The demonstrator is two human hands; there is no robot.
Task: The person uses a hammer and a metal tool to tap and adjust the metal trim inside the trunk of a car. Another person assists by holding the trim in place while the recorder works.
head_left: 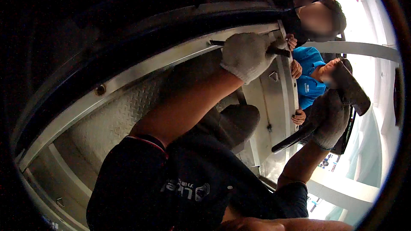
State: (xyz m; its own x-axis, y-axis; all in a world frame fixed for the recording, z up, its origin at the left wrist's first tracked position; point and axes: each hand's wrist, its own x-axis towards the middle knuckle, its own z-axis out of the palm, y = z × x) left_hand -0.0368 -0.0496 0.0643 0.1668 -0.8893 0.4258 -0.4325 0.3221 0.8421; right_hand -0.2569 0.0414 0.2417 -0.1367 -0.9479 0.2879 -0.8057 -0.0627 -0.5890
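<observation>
My left hand [246,55], in a pale knitted glove, is closed around a dark metal bar [280,51]. One end of the bar sticks out on each side of the fist, close to the corner of a metal truck bed's side rail [171,55]. Raised on the right, my right hand [334,117] is gloved too and grips a hammer [357,92]. Its dark handle slants down to the left and its broad dark head is up at the upper right. The bar's exact tip shape is too dark to tell.
Metal tread plate [128,107] forms the bed floor. Along the end panel [267,102], other people's hands [296,69] rest on the top edge, near my left hand. A person in a blue shirt [310,77] stands beyond it, another in dark clothes above. My knee [239,124] is below.
</observation>
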